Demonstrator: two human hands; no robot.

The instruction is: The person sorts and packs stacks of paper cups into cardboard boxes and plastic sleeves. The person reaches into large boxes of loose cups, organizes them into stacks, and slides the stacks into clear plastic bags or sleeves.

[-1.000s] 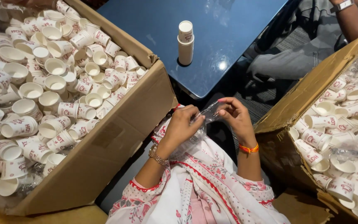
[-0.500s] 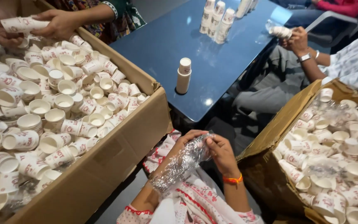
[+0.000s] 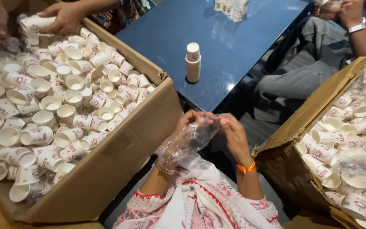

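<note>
Blue table (image 3: 234,46): the biggest thing in view and the landmark here; its dark top is glossy.
Left carton (image 3: 119,157): a large brown cardboard box to the left of the table, its long wall touching the table's near corner; it is full of small white paper cups with red print, lying in all directions.
Right carton (image 3: 306,123): a 2nd brown box to the right of the table, well apart from it, also full of the same cups and some clear plastic.
Seated person (image 3: 310,63): at the right edge of the table, in grey trousers, with a wristband; the hands hold something at the table's far right corner, I cannot tell what.
Other hands (image 3: 64,17): beyond the left carton, left of the table, 1 of them holds a sleeve of cups over the box.
Plastic bag (image 3: 187,140): clear and crumpled, in front of the table's near edge, above the person's lap.
Left hand (image 3: 191,123): closed on the upper end of the plastic bag, with a bracelet on the wrist.
Right hand (image 3: 234,133): just beside the left one, fingers pinching the same end of the bag; an orange thread is on the wrist.
Cup stack (image 3: 193,62): a short upright stack on the table, near its front edge.
Far stacks (image 3: 231,6): several more at the table's back edge.
</note>
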